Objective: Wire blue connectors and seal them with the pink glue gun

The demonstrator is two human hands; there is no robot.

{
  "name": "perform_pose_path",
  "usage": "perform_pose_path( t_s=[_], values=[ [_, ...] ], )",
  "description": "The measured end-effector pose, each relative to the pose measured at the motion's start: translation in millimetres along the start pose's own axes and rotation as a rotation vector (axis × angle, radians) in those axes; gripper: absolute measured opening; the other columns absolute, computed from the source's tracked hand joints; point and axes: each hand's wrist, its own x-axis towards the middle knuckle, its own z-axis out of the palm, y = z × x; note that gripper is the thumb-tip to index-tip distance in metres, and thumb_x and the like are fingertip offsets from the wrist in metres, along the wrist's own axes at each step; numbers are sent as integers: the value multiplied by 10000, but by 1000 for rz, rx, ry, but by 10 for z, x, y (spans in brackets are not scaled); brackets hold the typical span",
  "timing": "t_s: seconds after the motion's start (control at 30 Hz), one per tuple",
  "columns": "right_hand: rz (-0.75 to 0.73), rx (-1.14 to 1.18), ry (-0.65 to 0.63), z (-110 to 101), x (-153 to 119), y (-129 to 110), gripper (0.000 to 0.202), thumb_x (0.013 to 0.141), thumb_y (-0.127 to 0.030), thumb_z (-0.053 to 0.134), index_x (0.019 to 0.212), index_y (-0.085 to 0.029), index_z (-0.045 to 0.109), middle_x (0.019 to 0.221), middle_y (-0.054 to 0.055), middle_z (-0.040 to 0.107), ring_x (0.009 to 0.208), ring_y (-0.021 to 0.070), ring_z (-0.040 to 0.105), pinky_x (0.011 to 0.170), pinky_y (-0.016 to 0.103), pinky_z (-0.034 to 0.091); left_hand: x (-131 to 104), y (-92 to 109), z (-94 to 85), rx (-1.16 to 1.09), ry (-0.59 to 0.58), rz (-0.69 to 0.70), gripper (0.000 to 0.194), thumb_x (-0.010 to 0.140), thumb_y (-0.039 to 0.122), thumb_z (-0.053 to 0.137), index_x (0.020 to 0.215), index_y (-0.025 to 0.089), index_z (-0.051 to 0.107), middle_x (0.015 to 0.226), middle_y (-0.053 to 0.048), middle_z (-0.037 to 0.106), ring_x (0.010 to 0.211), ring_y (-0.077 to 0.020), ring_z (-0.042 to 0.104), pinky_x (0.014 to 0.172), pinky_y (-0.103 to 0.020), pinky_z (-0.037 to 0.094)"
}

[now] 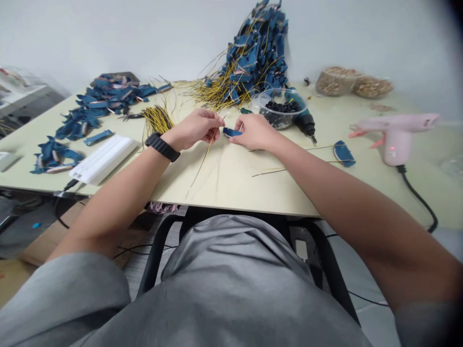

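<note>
Near the middle of the table, my left hand [198, 129] pinches a thin yellow and black wire [203, 159], whose loose end hangs toward the table's front edge. Just to its right, my right hand [256, 131] grips a small blue piece [231, 132] between thumb and fingers. The two hands are close together but apart. Whether the wire joins the blue piece cannot be made out. By my right forearm lies another blue piece [344, 153] with wires running left from it.
A pink glue gun [396, 132] stands at right, its cord trailing over the edge. Behind my hands are a bowl of black parts [282, 107], a dark green power tool [306, 120] and a tall blue heap [256, 53]. A white box [103, 159], yellow wires [157, 119] and blue pieces [104, 99] lie left.
</note>
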Motion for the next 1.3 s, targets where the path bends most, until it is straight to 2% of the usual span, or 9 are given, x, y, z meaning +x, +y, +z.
perform_pose_path(
  t_s=[0.17,0.27,0.33,0.43,0.63,0.83,0.93,1.1,1.3],
  values=[
    [13,27,-30,-61,-40,40,327,958,-312,1027,1219,-170,891,1254,179,877,1184,379,824,1079,499,631,76,-128,68,8,32,18,405,1132,-8,631,774,161,711,665,-20,751,503,-76,624,551,-199,489],
    [8,39,-5,-32,-33,38,220,1045,-362,958,1149,-178,896,1197,176,882,1156,374,829,1073,508,632,110,-186,84,-3,36,22,348,1093,-14,665,802,154,752,724,-31,781,533,-82,629,585,-216,516],
    [-2,35,28,16,-15,42,153,1097,-341,896,1087,-189,898,1151,171,880,1137,366,829,1063,508,631,126,-213,89,-1,40,27,315,1065,-16,679,819,159,766,705,-30,763,518,-96,620,558,-234,481],
    [-35,28,85,97,15,65,72,1075,-246,877,1020,-205,899,1125,162,875,1129,359,822,1035,494,633,144,-244,92,4,43,51,298,1051,42,724,786,181,727,632,-13,684,476,-99,571,506,-249,391],
    [-46,65,117,136,9,90,127,1063,-221,854,937,-229,873,1037,135,864,1014,321,787,941,455,623,143,-276,107,4,35,84,325,1099,104,720,794,208,686,551,38,566,430,-78,444,465,-250,305],
    [-31,63,120,47,-51,46,150,1084,-200,812,937,-222,834,1043,126,875,962,303,771,889,443,568,89,-224,109,85,88,160,329,1020,56,707,722,182,766,624,-3,696,479,-97,598,503,-253,428],
    [-14,35,122,-29,-90,-3,141,1060,-148,789,947,-225,825,1056,127,874,999,313,773,901,442,555,78,-199,85,118,122,215,336,967,27,766,664,165,813,589,-5,689,500,-78,582,521,-226,434],
    [-28,-72,126,-212,-217,-57,116,1065,-148,755,1030,-223,837,1135,167,877,1078,370,783,926,466,551,65,-188,72,-25,32,153,262,1040,76,827,792,146,875,789,-63,860,533,-70,645,552,-210,516],
    [-49,-92,137,-201,-364,-28,149,1137,-171,698,1160,-191,844,1198,195,893,1100,385,798,893,460,536,17,-174,156,-135,-21,63,278,1082,69,846,813,135,818,803,-70,868,535,-74,674,599,-210,584]
  ],
)
